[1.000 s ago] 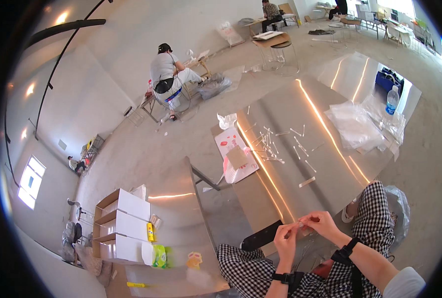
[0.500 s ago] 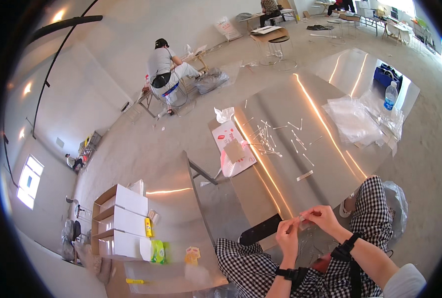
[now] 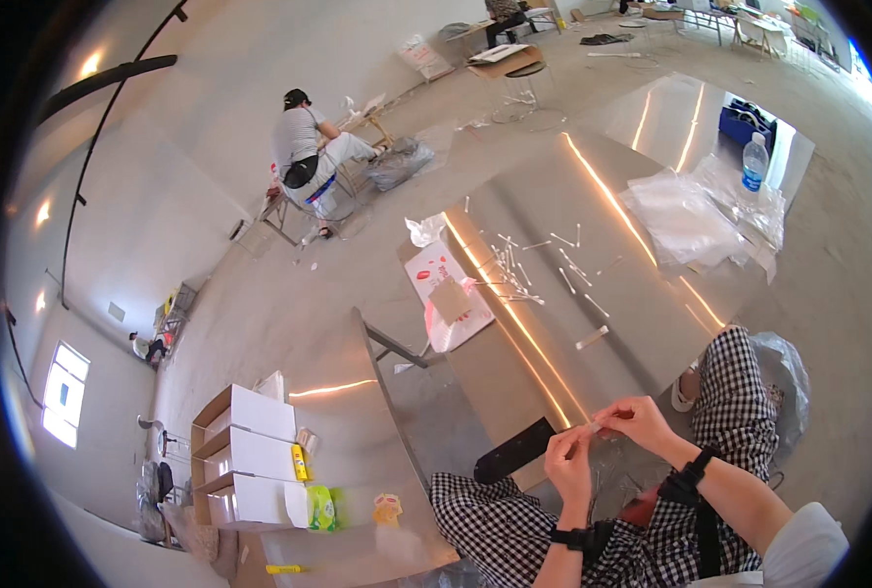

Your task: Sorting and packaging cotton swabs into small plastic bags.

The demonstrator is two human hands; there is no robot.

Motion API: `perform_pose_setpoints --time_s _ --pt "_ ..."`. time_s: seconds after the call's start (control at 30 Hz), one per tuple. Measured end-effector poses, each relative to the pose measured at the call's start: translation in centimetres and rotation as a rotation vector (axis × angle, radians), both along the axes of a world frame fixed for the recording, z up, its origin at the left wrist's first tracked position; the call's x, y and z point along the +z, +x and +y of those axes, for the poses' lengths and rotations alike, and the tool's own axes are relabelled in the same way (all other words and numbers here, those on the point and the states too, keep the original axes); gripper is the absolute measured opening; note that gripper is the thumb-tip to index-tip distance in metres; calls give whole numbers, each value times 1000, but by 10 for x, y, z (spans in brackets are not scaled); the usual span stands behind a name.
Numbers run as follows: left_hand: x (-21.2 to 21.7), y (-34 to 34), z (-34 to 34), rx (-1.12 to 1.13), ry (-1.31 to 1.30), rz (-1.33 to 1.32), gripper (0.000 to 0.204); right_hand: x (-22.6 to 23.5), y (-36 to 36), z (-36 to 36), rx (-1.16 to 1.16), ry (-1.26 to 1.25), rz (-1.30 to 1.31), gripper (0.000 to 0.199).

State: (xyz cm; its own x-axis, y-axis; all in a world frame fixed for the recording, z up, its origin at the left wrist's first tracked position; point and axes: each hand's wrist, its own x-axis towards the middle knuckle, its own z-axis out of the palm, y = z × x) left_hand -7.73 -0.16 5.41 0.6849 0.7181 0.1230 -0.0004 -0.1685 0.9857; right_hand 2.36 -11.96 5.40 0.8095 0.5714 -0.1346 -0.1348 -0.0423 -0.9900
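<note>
Over my lap, at the near edge of the shiny metal table [image 3: 642, 323], my left hand [image 3: 568, 463] and my right hand [image 3: 636, 423] meet with fingertips pinched together. Between them is a small pale thing, mostly hidden by the fingers; its kind cannot be made out. Beyond the hands, white cotton swabs [image 3: 510, 267] lie loosely scattered on the metal, several heaped together and others apart. A small clear packet [image 3: 592, 338] with pale sticks in it lies nearer to me. A black, long flat object [image 3: 514, 452] rests just left of my left hand.
Clear plastic bags [image 3: 681, 218], a water bottle [image 3: 752, 162] and a blue bin [image 3: 747, 122] stand at far right. A printed package [image 3: 442, 284] lies on the table's left side. A lower left table holds white boxes [image 3: 260, 446] and a green packet [image 3: 322, 510]. Another person [image 3: 304, 147] sits beyond.
The whole view has swung slightly, so the table and room sit further left in the picture. Both hands keep the same pinch, almost unmoved.
</note>
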Motion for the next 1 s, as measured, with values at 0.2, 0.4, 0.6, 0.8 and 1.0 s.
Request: perform_pose_setpoints --time_s 0.2,0.4,0.6,0.8,1.0 --pt "1 0 17 -77 4 96 11 11 -1 1 34 -56 30 15" --pt "35 -44 14 -74 -273 25 9 64 -28 -9 195 7 121 20" --pt "73 -78 10 -131 324 -89 11 102 -60 -12 346 105 -166 11" --pt "96 -88 11 -165 559 -157 9 102 -82 -10 229 -76 -633 11" --pt "92 -94 19 -183 524 -56 13 111 -85 -7 193 -87 -735 12"
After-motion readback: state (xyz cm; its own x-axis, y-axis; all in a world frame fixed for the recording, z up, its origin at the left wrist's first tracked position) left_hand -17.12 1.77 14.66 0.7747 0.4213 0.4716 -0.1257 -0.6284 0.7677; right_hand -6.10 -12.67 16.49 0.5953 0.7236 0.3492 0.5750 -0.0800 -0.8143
